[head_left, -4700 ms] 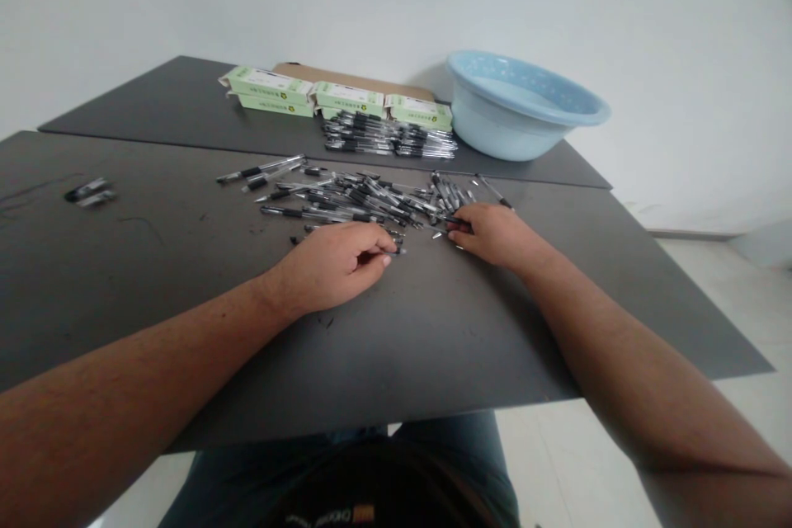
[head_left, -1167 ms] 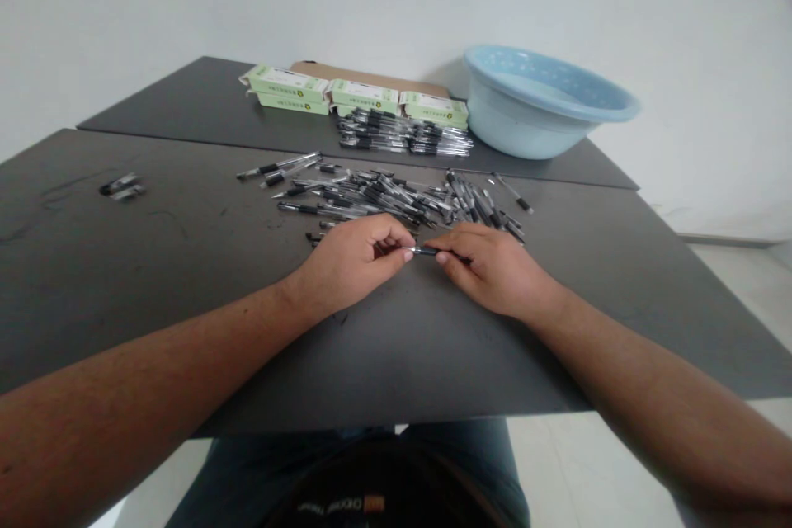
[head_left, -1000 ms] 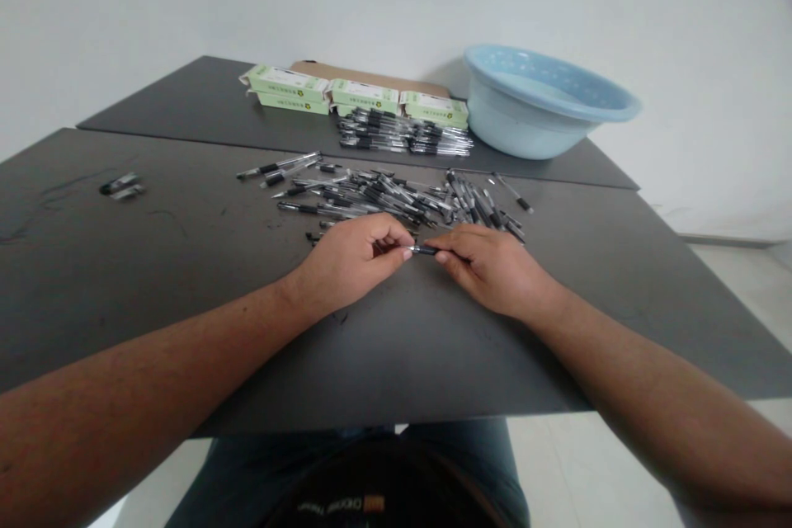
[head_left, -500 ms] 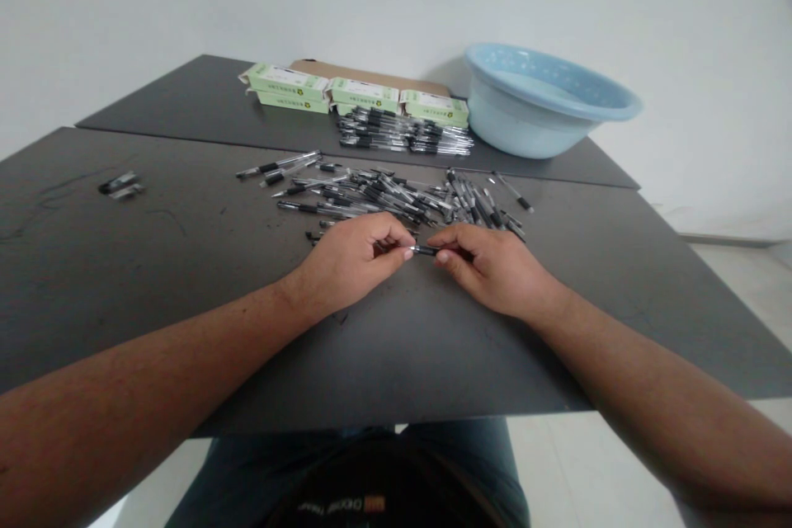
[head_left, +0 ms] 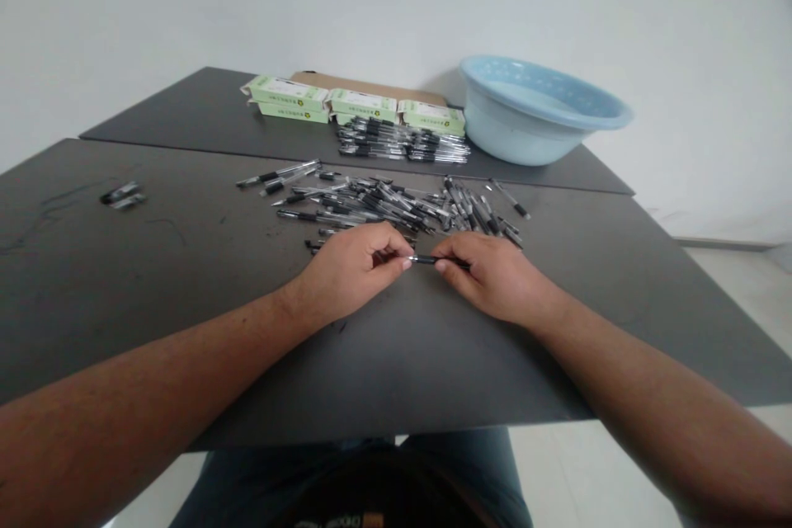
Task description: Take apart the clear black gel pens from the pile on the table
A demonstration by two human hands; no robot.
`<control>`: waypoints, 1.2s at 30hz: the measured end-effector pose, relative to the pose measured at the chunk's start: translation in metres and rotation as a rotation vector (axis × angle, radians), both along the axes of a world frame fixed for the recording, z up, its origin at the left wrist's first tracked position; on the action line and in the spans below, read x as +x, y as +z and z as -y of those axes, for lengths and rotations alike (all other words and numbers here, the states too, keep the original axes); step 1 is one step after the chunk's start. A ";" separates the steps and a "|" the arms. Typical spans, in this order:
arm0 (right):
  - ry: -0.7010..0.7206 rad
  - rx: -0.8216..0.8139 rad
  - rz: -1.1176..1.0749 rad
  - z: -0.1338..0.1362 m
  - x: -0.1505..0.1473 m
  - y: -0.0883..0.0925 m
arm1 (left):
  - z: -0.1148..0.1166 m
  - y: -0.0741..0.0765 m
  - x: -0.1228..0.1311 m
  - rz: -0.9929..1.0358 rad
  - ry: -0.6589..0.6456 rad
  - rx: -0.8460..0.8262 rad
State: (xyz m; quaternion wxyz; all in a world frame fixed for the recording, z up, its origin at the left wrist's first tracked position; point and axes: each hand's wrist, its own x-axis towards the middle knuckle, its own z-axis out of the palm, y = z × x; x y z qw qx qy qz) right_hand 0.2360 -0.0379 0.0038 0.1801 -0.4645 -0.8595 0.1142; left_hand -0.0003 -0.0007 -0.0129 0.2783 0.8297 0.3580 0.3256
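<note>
Between my hands, low over the dark table, lies a pen [head_left: 424, 260] with a black grip, held level. My left hand [head_left: 355, 268] pinches its metal tip end between thumb and forefinger. My right hand [head_left: 492, 274] is closed round the black part, with thumb and fingers pressed on it; some of the pen is hidden in the palm. Just behind my hands spreads a loose heap of clear and black pens [head_left: 384, 202]. A few pens lie partly covered by my left hand.
Stacked pens [head_left: 402, 144] sit farther back, before several green and white boxes [head_left: 290, 99]. A light blue basin [head_left: 525, 128] stands at the back right, and brown cardboard [head_left: 371, 89] lies behind the boxes. Small black and clear parts [head_left: 124, 195] lie at the left on the table [head_left: 396, 371].
The view has tilted slightly, so everything sits a little lower. My right hand has shifted slightly along the pen, and more of its black part shows. Both hands keep their hold.
</note>
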 end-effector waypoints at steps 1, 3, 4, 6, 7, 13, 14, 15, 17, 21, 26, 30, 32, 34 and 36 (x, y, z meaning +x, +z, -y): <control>-0.009 -0.004 -0.013 0.000 0.000 0.000 | 0.000 0.001 0.000 -0.004 0.001 0.000; -0.043 -0.005 -0.045 0.001 0.000 0.000 | 0.001 0.002 0.000 -0.013 0.006 -0.002; -0.060 -0.003 -0.058 0.001 0.000 0.000 | 0.001 0.002 0.000 -0.019 0.007 -0.005; -0.083 0.010 -0.068 0.002 0.000 0.000 | 0.001 0.002 0.000 -0.028 0.009 -0.009; -0.084 0.017 -0.067 0.002 0.000 0.000 | 0.001 0.002 0.000 -0.030 0.010 -0.009; -0.016 -0.002 -0.006 0.002 -0.001 0.003 | 0.001 0.002 -0.001 -0.033 0.018 -0.009; -0.012 -0.008 0.003 0.002 -0.001 0.003 | 0.001 0.002 -0.001 -0.034 0.016 -0.012; -0.010 -0.012 0.005 0.002 -0.001 0.003 | 0.001 0.002 -0.001 -0.034 0.015 -0.015; -0.015 -0.017 -0.017 0.002 -0.001 0.003 | 0.001 0.002 -0.001 -0.036 0.009 -0.023; -0.057 -0.002 -0.061 0.002 -0.001 0.002 | 0.001 0.001 -0.001 -0.029 -0.001 -0.025; -0.016 -0.017 0.000 0.001 -0.001 0.003 | 0.000 0.001 -0.001 -0.025 -0.003 -0.012; -0.008 -0.044 -0.016 0.002 -0.001 0.003 | 0.001 0.002 -0.001 -0.039 0.004 -0.023; -0.024 -0.039 -0.047 0.002 -0.001 0.002 | 0.001 0.003 -0.001 -0.045 0.007 -0.023; -0.037 -0.026 -0.054 0.002 0.000 0.001 | 0.001 0.004 -0.001 -0.047 0.004 -0.020; -0.030 -0.027 -0.034 0.002 0.000 0.001 | 0.001 0.003 -0.001 -0.045 0.000 -0.019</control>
